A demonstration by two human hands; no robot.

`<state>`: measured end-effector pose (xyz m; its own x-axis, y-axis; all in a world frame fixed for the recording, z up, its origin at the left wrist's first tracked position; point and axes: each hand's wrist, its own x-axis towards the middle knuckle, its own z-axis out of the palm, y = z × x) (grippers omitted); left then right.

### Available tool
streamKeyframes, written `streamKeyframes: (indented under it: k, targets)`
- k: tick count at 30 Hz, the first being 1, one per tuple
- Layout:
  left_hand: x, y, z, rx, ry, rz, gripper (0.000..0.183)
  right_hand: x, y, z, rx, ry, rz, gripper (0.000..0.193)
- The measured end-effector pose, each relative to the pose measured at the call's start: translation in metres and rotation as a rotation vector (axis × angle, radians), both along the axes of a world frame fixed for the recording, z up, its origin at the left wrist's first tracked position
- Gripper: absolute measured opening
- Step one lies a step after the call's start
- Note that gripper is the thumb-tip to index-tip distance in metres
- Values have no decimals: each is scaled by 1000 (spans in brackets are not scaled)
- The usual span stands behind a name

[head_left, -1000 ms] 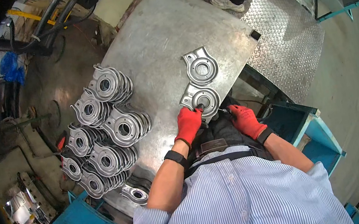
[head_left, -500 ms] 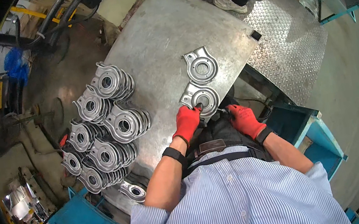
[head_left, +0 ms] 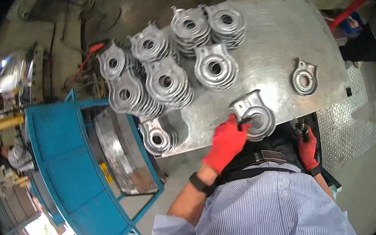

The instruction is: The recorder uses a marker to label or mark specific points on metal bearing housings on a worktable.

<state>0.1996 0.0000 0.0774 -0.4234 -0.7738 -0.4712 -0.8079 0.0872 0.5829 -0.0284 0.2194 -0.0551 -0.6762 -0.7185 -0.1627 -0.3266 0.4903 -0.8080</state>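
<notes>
My left hand (head_left: 228, 144), in a red glove with dark fingertips, is closed on the near edge of a round stamped metal bracket (head_left: 262, 107). That bracket has a raised ring and a flanged tab, and it is at the front edge of the metal table (head_left: 279, 47). My right hand (head_left: 306, 148), also red-gloved, is held low past the table's front edge. Its fingers are curled round a small dark tool (head_left: 302, 129) whose kind I cannot make out. Another single bracket (head_left: 305, 78) lies farther right, apart from both hands.
Several stacks of like brackets (head_left: 166, 79) cover the table's left part. A blue metal frame (head_left: 65, 168) stands left of the table. At the right are a red post (head_left: 351, 10), a person's dark-clothed leg (head_left: 370, 46) and a tread-plate floor (head_left: 343, 129).
My view has swung left toward the stacks. My left hand and its bracket have moved left, away from the other single bracket. The right hand has dropped farther from the bracket.
</notes>
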Motion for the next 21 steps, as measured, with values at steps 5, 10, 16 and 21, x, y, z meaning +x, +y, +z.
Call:
streamKeyframes:
  k: [5, 10, 16, 21]
  targets:
    - [131, 15, 15, -365, -100, 264, 40, 1, -13, 17, 54, 33, 128, 33]
    - [234, -11, 20, -515, -343, 339, 37, -8, -19, 19, 140, 45, 125, 36]
    - [267, -58, 23, -387, -418, 233, 38, -7, -20, 25, 68, 78, 121, 34]
    - [269, -62, 16, -416, -460, 222, 39, -4, -18, 31, 22, 3, 77, 31]
